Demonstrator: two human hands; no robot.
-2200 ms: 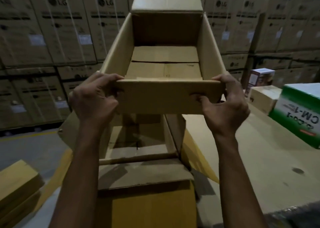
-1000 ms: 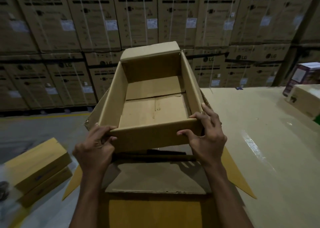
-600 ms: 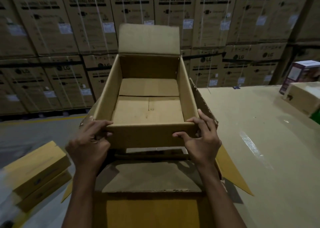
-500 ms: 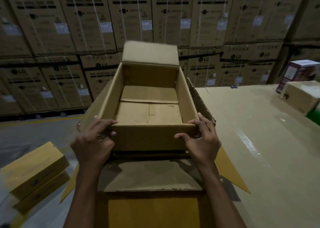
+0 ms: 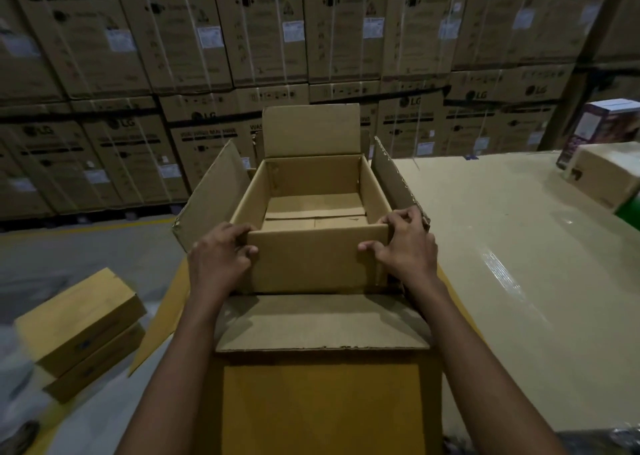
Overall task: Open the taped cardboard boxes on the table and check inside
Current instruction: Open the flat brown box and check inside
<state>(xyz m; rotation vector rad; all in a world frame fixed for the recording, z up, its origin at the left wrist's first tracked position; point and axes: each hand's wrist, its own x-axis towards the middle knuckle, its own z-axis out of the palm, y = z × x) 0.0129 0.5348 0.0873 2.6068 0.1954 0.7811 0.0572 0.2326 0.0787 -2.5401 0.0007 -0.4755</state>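
Observation:
An open brown cardboard box (image 5: 311,264) sits in front of me, its far flap and both side flaps standing up. Nothing lies inside; only the folded bottom flaps show. My left hand (image 5: 220,257) grips the near left corner, fingers curled over the rim. My right hand (image 5: 405,243) grips the near right corner the same way. The box rests inside a larger open carton (image 5: 322,323) whose near flap lies flat toward me.
The cardboard-covered table (image 5: 502,247) stretches right, with a closed small box (image 5: 606,174), a printed carton (image 5: 602,122) and a green box edge (image 5: 632,212) at its far right. Two stacked yellow boxes (image 5: 79,330) lie on the floor at left. Stacked washing-machine cartons (image 5: 263,32) wall the back.
I have lowered the open box from in front of my face down into the larger carton. Both hands stayed on its near corners. Its side flaps have swung up.

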